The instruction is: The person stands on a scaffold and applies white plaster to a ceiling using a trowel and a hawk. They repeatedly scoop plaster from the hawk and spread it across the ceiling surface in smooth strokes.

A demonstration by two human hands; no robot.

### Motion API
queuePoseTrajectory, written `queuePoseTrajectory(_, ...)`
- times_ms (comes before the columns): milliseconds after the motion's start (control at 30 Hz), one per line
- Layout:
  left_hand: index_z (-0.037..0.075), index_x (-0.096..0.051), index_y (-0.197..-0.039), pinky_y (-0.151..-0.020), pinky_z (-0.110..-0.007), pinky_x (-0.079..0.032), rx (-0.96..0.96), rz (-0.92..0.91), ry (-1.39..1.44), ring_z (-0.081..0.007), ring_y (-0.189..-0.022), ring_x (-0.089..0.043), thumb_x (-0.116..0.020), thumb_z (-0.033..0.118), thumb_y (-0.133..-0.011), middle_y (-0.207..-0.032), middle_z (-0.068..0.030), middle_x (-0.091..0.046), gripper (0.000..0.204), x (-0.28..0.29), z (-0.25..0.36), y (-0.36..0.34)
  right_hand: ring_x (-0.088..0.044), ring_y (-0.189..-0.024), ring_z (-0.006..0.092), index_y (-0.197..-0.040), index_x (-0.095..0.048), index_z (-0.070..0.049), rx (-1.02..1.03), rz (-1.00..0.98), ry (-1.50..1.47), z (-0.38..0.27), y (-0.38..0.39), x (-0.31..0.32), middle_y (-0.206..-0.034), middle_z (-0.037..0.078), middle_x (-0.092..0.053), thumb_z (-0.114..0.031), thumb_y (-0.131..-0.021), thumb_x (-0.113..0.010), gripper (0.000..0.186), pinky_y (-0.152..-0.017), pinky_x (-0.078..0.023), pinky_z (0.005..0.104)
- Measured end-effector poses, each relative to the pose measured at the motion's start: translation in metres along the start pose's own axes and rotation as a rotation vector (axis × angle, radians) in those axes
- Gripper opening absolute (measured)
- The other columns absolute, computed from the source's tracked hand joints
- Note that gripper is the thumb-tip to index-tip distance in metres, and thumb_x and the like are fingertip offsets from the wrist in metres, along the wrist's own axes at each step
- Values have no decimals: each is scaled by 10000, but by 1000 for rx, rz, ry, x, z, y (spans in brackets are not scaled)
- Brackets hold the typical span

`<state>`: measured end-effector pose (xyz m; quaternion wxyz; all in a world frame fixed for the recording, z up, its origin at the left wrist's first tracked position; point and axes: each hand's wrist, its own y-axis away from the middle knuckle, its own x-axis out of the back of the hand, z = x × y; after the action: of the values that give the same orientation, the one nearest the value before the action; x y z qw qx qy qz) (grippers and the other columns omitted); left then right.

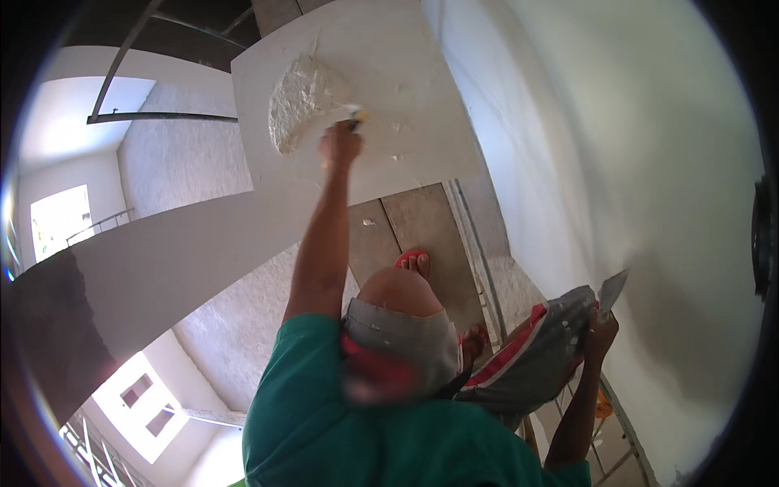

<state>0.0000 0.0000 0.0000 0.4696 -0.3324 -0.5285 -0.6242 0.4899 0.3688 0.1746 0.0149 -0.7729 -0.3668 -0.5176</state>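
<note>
My left hand (341,144) is closed on a small putty knife (354,115), held over a broad white board (422,134) at the top centre, beside a lumpy mound of white putty (296,93). Smears of the same material dot the board. At the right, my right hand (602,329) grips a wide metal scraper (612,288), its blade raised near the white wall (673,187).
I stand in red sandals on grey planks (385,219), with metal rails (462,227) along their right side. A white curved edge (162,235) runs at the left, with a lower area and bright windows beyond it. Scaffold bars (162,118) cross at the upper left.
</note>
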Motion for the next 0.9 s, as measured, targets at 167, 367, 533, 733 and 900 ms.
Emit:
queuePoseTrajectory(167,231,-628,-1160,-867,-456,-475,-233,-161,-33,-335,-1006,-602,-545,135,-774,-1050,-163,-638,406,13,23,18,-570,-603,218,-813,-604,51,53,79,65,-14,-4,4,-658,146,-610,-215,-841,-591,268,-607,-438,366)
queuePoseTrajectory(367,235,-478,-1320,-890,-469,-458,-228,433,-226,-340,-1154,-507,-486,30,-790,-1288,-151,-510,569,-74,-79,24,-571,-612,216,-832,-605,53,-16,13,34,-9,-7,3,-668,141,-615,-208,-843,-589,261,-605,-436,364)
queuePoseTrajectory(533,235,-536,-1266,-870,-451,-475,-482,52,-26,-320,-1119,-539,-473,16,-805,-1274,-55,-538,514,-50,-32,106,-534,-569,270,-746,-562,44,22,109,37,2,0,1,-618,159,-567,-190,-806,-601,245,-592,-421,387)
queuePoseTrajectory(733,254,-632,-1136,-805,-465,-500,-33,179,-63,-329,-971,-627,-469,74,-806,-1061,-112,-658,409,-7,-85,44,-519,-561,255,-731,-557,38,-4,34,-4,-8,-7,1,-601,146,-549,-168,-792,-604,220,-591,-418,391)
queuePoseTrajectory(900,261,-638,-1139,-889,-474,-456,-167,-166,-61,-352,-1042,-582,-485,81,-771,-1085,-129,-641,438,-15,-5,128,-500,-562,207,-740,-561,43,-24,78,-70,-2,4,5,-591,121,-544,-169,-787,-608,222,-584,-414,373)
